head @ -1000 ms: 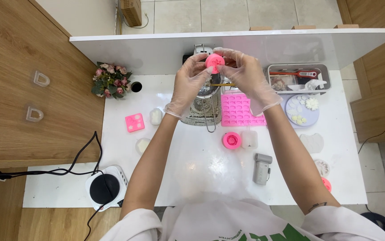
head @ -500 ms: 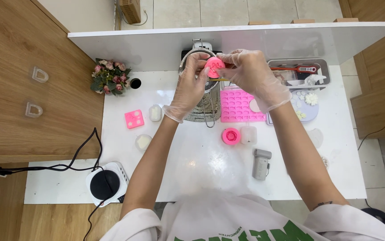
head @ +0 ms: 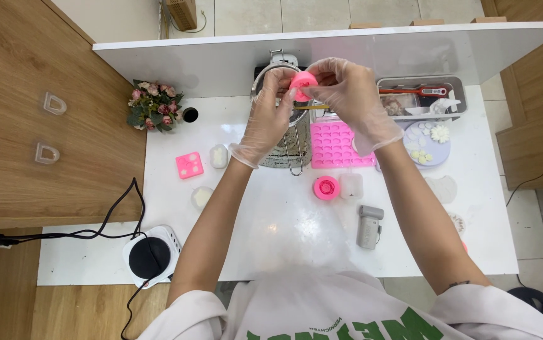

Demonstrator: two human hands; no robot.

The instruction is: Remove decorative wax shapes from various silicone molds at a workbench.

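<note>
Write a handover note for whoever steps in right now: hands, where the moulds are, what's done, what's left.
Left hand and right hand, both gloved, pinch one small round pink mould above the metal pot.
On the table: large pink mould tray, second round pink mould, square pink mould.
Done: white pieces lie on the lilac plate.
Left: whether the held mould is emptied cannot be seen.

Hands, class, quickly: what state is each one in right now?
Left hand: gloved, fingers pinched on the small pink mould.
Right hand: gloved, fingers closed on the same pink mould, held above the metal pot.
</note>
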